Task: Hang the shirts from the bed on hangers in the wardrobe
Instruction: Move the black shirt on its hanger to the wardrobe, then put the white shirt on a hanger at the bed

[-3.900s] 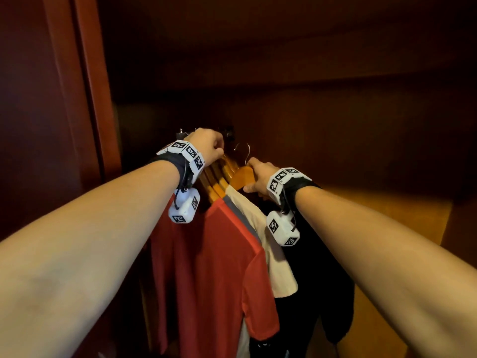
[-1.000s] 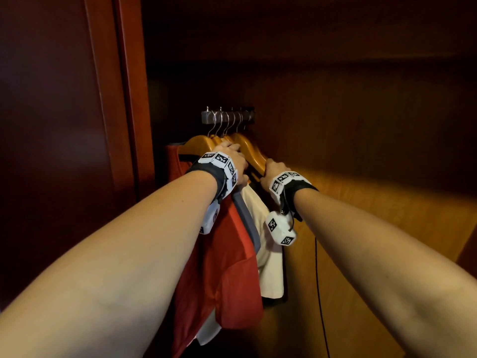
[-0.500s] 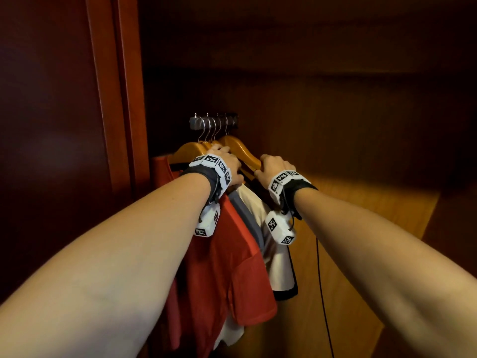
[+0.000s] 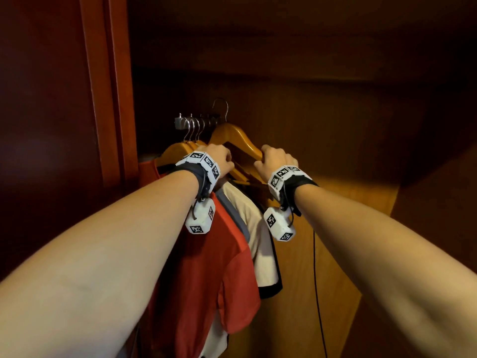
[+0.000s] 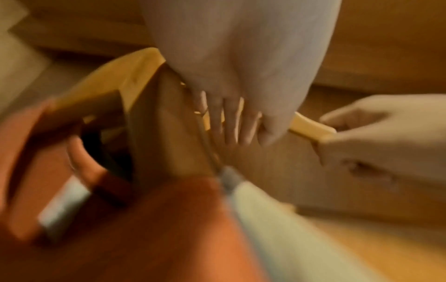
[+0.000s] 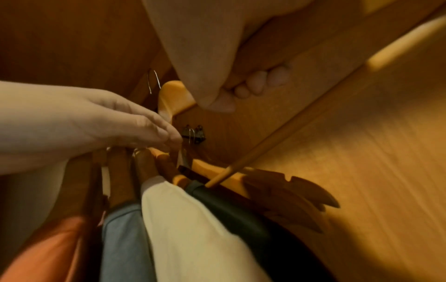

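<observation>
My right hand (image 4: 276, 158) grips one arm of a bare wooden hanger (image 4: 232, 135), raised so its hook (image 4: 220, 107) stands above the short metal rail (image 4: 180, 122). In the right wrist view the fingers (image 6: 251, 85) curl round that hanger (image 6: 173, 95). My left hand (image 4: 222, 161) lies on top of the hung hangers, its fingers (image 5: 229, 114) fairly straight along them. Below hang a red shirt (image 4: 206, 267), a grey one (image 4: 232, 215) and a cream one (image 4: 260, 241). A dark garment (image 6: 241, 209) hangs behind the cream shirt.
The wardrobe's dark red door frame (image 4: 111, 86) stands close on the left. Its lit wooden side wall (image 4: 335, 254) is close on the right. A thin black cable (image 4: 316, 280) hangs down that wall. Several spare hanger ends (image 6: 301, 194) jut out beside the clothes.
My right hand has lifted the bare hanger; its hook now stands above the rail instead of among the others. The left hand stays on the hung hangers.
</observation>
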